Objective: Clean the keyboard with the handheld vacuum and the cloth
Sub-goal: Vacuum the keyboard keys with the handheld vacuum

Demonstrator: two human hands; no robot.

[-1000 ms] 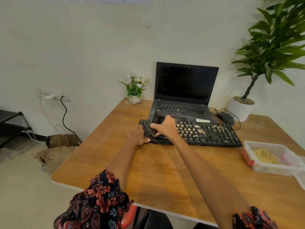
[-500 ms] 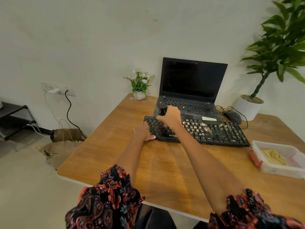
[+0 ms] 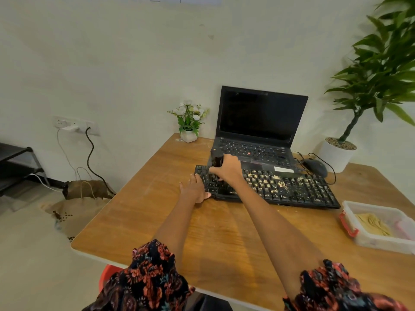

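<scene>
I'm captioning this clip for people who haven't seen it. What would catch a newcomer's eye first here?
The black keyboard in front of the open laptop, its middle and right keys strewn with pale crumbs. At its left end the right hand grips a dark handheld vacuum upright on the keys, while the left hand rests at the keyboard's left edge. A clear container holding a yellowish cloth sits at the table's right.

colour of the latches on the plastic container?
Red, on the container latches; the head view shows it.
</scene>
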